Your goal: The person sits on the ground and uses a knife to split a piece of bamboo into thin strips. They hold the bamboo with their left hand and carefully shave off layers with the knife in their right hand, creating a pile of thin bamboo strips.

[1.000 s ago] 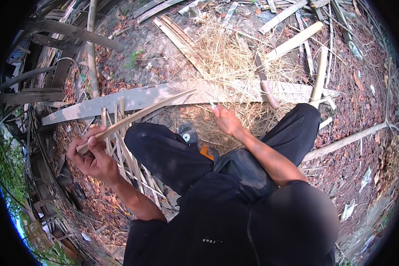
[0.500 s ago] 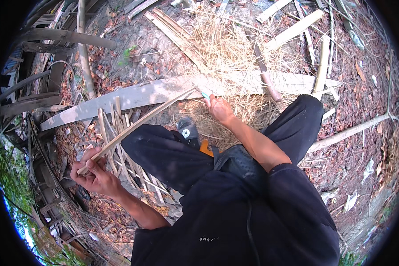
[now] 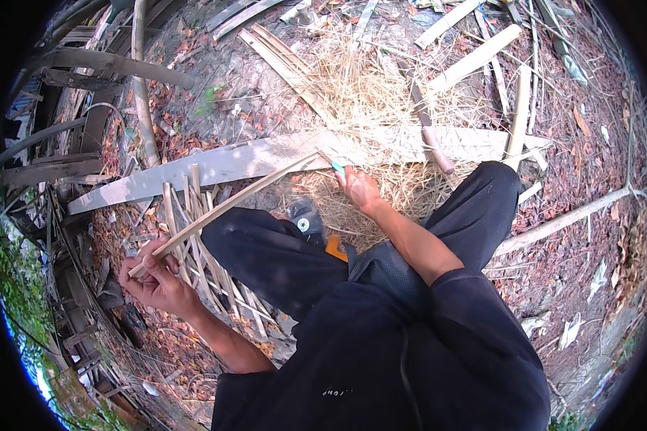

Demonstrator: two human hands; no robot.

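My left hand (image 3: 154,276) is closed around the lower end of a long, thin wooden strip (image 3: 226,205), which slants up to the right across my knee. At its far end, my right hand (image 3: 359,188) grips a small knife (image 3: 338,167) with a turquoise handle; its thin blade meets the strip's tip, though exact contact is hard to make out. Both lie over a long, pale plank (image 3: 230,162) on the ground. Shavings (image 3: 352,86) are heaped on and around the plank. A machete (image 3: 424,118) with a brown handle lies across the plank, right of my right hand.
A bundle of thin strips (image 3: 208,244) lies beside my left knee. Split wood pieces (image 3: 287,72) and pale poles (image 3: 478,57) lie beyond the plank. Stacked timber (image 3: 65,158) stands at the left. An orange object (image 3: 335,248) sits near my shoe (image 3: 307,218).
The right hand and knife have shifted slightly down and right in the picture. The left hand keeps its hold on the strip, and the view has tilted a little.
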